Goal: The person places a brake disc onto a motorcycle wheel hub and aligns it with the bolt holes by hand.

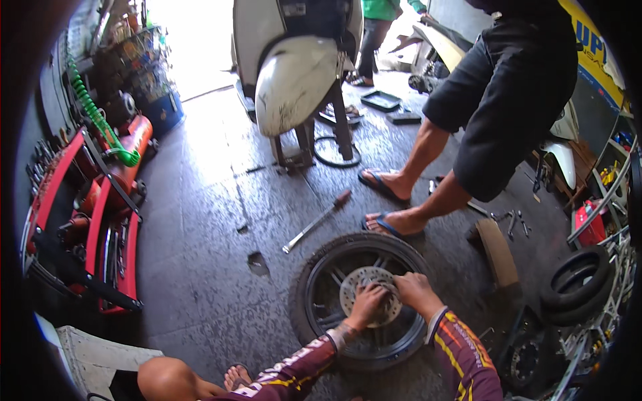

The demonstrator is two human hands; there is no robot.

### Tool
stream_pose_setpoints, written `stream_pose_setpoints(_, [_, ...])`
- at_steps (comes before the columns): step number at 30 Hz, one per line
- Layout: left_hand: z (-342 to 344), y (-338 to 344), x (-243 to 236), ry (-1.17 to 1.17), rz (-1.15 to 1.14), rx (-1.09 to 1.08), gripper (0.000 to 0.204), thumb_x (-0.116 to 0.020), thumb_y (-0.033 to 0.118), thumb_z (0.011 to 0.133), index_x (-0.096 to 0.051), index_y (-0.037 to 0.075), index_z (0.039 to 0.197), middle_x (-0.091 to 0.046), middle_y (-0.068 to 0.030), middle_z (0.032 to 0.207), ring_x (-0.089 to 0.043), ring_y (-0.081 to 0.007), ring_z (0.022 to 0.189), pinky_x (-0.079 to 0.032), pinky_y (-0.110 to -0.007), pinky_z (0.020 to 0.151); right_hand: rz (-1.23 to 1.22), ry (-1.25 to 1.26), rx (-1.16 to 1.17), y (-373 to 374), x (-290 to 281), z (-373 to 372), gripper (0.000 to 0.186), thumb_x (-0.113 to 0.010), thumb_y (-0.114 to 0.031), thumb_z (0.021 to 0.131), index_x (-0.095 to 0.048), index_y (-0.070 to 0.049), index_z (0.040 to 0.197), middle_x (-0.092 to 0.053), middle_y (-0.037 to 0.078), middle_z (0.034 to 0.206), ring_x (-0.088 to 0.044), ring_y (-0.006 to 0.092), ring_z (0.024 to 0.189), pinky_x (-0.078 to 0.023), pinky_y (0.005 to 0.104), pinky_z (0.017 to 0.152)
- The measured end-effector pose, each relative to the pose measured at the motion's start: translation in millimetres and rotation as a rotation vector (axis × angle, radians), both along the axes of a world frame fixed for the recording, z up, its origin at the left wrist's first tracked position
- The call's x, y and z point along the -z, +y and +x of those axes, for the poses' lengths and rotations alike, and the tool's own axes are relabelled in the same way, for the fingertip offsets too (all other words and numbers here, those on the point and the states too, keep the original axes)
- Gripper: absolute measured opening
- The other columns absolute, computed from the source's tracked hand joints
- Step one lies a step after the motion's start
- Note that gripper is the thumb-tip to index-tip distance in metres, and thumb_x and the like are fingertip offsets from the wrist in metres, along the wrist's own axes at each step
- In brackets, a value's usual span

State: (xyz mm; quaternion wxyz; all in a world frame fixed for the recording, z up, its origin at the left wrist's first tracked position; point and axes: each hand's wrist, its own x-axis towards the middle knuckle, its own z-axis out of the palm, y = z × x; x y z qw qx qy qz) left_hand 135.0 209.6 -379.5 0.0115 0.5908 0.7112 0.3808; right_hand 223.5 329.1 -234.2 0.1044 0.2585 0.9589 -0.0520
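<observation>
A black wheel [322, 294] with a tyre and a perforated brake disc [354, 281] lies flat on the floor before me. My left hand [366, 304] rests at the hub in the disc's centre, fingers curled over it; whatever is under them is hidden. To its right my right hand [414, 291] has its fingers closed near the disc's right side, on something too small to make out. A long screwdriver-like tool [314, 222] lies beyond the wheel.
A person in shorts [495, 113] stands close at the right; another [374, 37] is behind the white scooter [294, 87]. Red tool racks [57, 190] and a compressor [130, 157] line the left. Spare tyres [572, 287], wrenches [511, 224] and a block [495, 254] lie at the right.
</observation>
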Motion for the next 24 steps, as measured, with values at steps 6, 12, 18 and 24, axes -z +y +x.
stream_pose_setpoints(6, [7,2,-6,-0.074,0.05,-0.114,0.026,-0.07,0.026,0.079,-0.071,0.022,0.104,-0.071,0.0055,0.103,-0.062,-0.0164,0.105,-0.038,-0.042,0.09,-0.051,0.23,0.33,-20,2,6,0.034,-0.064,-0.036,0.089,-0.074,-0.004,0.098,-0.073,0.021,0.093,-0.071,0.0399,0.093,-0.056,0.0498,0.083])
stream_pose_setpoints(12, [13,2,-6,0.021,0.057,-0.079,0.019,-0.065,0.026,0.084,-0.07,0.021,0.102,-0.072,0.0043,0.101,-0.063,-0.0167,0.101,-0.04,-0.042,0.088,0.013,0.088,0.166,-23,14,23,0.03,-0.063,-0.036,0.089,-0.077,-0.009,0.095,-0.074,0.02,0.094,-0.072,0.0386,0.093,-0.057,0.0484,0.083])
stream_pose_setpoints(18, [7,4,10,-0.083,0.043,-0.112,0.027,-0.066,0.029,0.085,-0.07,0.019,0.11,-0.072,0.0009,0.101,-0.063,-0.0191,0.104,-0.039,-0.048,0.088,-0.006,0.062,0.226,-19,19,12,0.039,-0.065,-0.046,0.089,-0.077,-0.011,0.098,-0.073,0.02,0.097,-0.071,0.0377,0.097,-0.055,0.0501,0.087])
stream_pose_setpoints(24, [18,0,-4,-0.166,0.106,-0.212,0.025,-0.071,0.022,0.08,-0.073,0.018,0.104,-0.072,-0.0006,0.097,-0.066,-0.0214,0.097,-0.039,-0.041,0.086,-0.067,0.018,0.356,-13,19,7,0.04,-0.067,-0.048,0.088,-0.077,-0.013,0.102,-0.072,0.02,0.108,-0.068,0.0375,0.105,-0.053,0.0476,0.093])
